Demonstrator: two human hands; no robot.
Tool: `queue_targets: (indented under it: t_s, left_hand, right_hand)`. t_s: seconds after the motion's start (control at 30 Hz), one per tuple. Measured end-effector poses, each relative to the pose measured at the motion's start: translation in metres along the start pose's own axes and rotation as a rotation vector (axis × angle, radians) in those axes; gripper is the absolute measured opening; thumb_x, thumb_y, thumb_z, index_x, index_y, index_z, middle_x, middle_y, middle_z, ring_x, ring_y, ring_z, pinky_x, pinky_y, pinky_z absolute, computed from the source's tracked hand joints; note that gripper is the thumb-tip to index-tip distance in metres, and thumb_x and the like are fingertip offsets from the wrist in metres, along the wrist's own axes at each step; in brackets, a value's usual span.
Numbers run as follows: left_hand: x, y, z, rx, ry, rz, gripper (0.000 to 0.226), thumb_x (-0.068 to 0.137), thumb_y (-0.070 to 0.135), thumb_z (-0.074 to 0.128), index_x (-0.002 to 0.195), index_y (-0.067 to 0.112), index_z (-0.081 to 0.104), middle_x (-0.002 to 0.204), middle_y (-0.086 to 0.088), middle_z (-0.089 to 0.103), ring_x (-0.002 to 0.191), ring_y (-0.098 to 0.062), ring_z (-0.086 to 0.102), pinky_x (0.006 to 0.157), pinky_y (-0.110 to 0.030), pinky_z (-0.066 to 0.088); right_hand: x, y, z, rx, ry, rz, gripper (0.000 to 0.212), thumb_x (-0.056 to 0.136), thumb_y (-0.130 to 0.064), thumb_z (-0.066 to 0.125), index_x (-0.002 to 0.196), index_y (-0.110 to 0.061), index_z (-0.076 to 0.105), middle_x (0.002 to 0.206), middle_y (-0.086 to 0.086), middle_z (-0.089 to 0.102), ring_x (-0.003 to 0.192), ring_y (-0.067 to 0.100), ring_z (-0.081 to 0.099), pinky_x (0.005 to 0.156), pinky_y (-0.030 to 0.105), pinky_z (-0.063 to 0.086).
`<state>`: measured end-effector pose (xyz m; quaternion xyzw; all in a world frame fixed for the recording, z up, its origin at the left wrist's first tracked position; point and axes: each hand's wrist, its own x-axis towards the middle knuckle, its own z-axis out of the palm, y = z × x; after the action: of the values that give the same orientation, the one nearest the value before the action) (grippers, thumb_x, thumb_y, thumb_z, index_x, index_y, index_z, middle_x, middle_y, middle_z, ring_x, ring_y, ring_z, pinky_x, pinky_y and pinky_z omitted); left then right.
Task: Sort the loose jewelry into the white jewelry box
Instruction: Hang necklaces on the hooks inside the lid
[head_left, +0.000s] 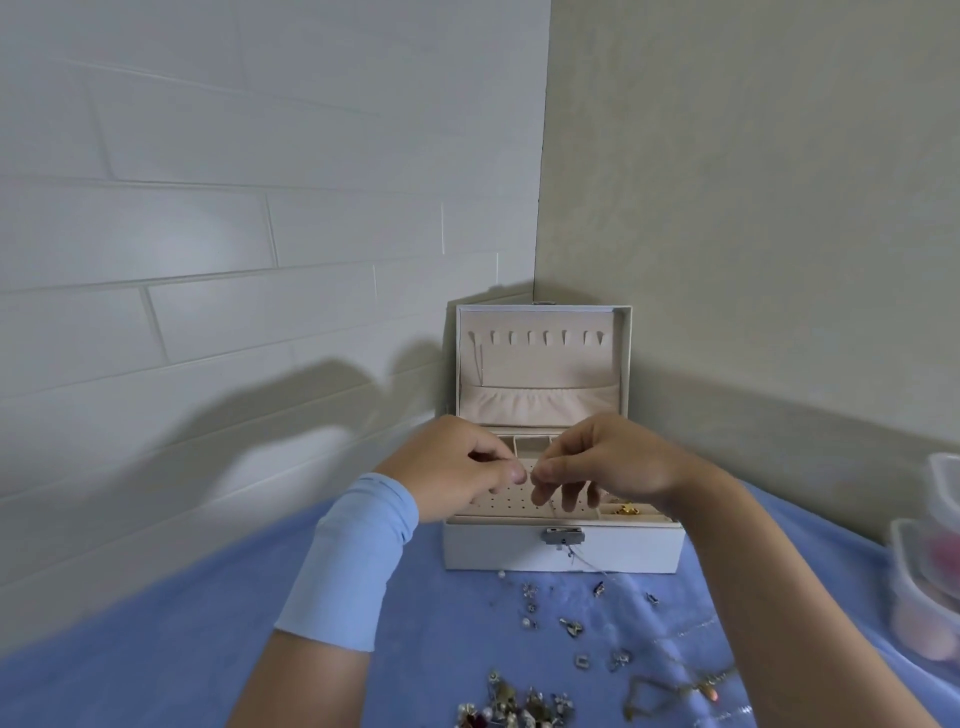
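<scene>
The white jewelry box (561, 552) stands open on the blue cloth, lid upright against the wall corner. Both hands hover over its tray. My left hand (457, 467) and my right hand (597, 462) each pinch one end of a thin silver chain (582, 558), which hangs down over the box front past the clasp (562, 535). A gold piece (626, 509) lies in a right compartment. Another thin chain (480, 358) hangs from a hook in the lid. Loose earrings and charms (571, 626) lie scattered on the cloth in front of the box.
A pile of mixed jewelry (514, 706) sits at the near edge, with a gold chain (670, 686) to its right. Clear plastic containers (930, 571) stand stacked at the far right. Walls close in behind and left of the box.
</scene>
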<state>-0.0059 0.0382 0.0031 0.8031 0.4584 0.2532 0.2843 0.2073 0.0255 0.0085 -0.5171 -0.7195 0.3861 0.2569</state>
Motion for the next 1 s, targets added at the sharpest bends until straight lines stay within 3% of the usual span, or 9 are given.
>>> queue_targets:
  t_s: [0.2, 0.47, 0.63, 0.7, 0.8, 0.9, 1.0]
  left_hand:
    - [-0.003, -0.003, -0.003, -0.083, 0.037, -0.023, 0.019, 0.093, 0.026, 0.063, 0.079, 0.024, 0.076, 0.073, 0.01, 0.072, 0.057, -0.008, 0.058, 0.069, -0.028, 0.052]
    - [-0.001, -0.005, 0.007, -0.277, 0.084, -0.129, 0.019, 0.09, 0.024, 0.06, 0.079, 0.012, 0.07, 0.065, 0.007, 0.061, 0.057, -0.015, 0.056, 0.06, -0.024, 0.046]
    - [0.0, -0.006, 0.014, -0.349, 0.044, -0.11, 0.026, 0.098, 0.023, 0.053, 0.073, 0.016, 0.059, 0.068, 0.005, 0.056, 0.06, -0.014, 0.057, 0.06, -0.024, 0.046]
    - [0.0, -0.009, 0.013, -0.265, 0.01, -0.098, 0.031, 0.099, 0.026, 0.051, 0.07, 0.017, 0.057, 0.066, 0.007, 0.056, 0.061, -0.013, 0.057, 0.063, -0.025, 0.047]
    - [-0.001, -0.011, 0.011, -0.16, -0.051, -0.1, 0.032, 0.1, 0.028, 0.051, 0.07, 0.022, 0.057, 0.067, 0.01, 0.057, 0.063, -0.011, 0.058, 0.067, -0.023, 0.05]
    - [-0.001, -0.011, 0.009, -0.118, -0.064, -0.09, 0.028, 0.1, 0.028, 0.051, 0.074, 0.023, 0.059, 0.07, 0.009, 0.058, 0.063, -0.01, 0.057, 0.064, -0.018, 0.048]
    - [0.0, -0.011, 0.008, -0.128, -0.034, -0.077, 0.021, 0.1, 0.024, 0.051, 0.082, 0.019, 0.062, 0.074, 0.007, 0.059, 0.067, -0.011, 0.058, 0.067, -0.025, 0.047]
  right_hand:
    - [0.004, 0.001, 0.009, 0.0, -0.03, -0.019, 0.018, 0.099, -0.018, 0.061, 0.094, -0.01, 0.076, 0.092, 0.002, 0.079, 0.074, 0.015, 0.068, 0.073, 0.03, 0.048]
    - [0.005, -0.004, 0.014, -0.043, 0.037, -0.049, 0.019, 0.099, -0.022, 0.062, 0.092, -0.01, 0.076, 0.088, -0.002, 0.079, 0.072, 0.013, 0.068, 0.077, 0.043, 0.048]
    - [0.007, -0.002, 0.015, -0.04, 0.044, -0.046, 0.021, 0.1, -0.022, 0.061, 0.091, -0.009, 0.074, 0.083, 0.002, 0.077, 0.071, 0.015, 0.067, 0.085, 0.054, 0.053]
    - [0.008, 0.0, 0.015, -0.047, 0.052, -0.049, 0.022, 0.101, -0.021, 0.059, 0.092, -0.006, 0.073, 0.083, 0.003, 0.077, 0.071, 0.015, 0.067, 0.079, 0.047, 0.054]
    - [0.008, 0.001, 0.014, -0.039, 0.103, -0.073, 0.021, 0.101, -0.018, 0.058, 0.088, -0.007, 0.072, 0.084, 0.003, 0.078, 0.07, 0.014, 0.067, 0.071, 0.026, 0.051]
    - [0.01, 0.003, 0.013, -0.018, 0.145, -0.092, 0.02, 0.101, -0.018, 0.057, 0.088, -0.011, 0.07, 0.082, 0.001, 0.077, 0.069, 0.013, 0.066, 0.072, 0.028, 0.051]
    - [0.013, 0.004, 0.015, 0.016, 0.161, -0.105, 0.022, 0.104, -0.017, 0.05, 0.09, -0.01, 0.065, 0.082, 0.001, 0.076, 0.072, 0.013, 0.066, 0.074, 0.033, 0.05]
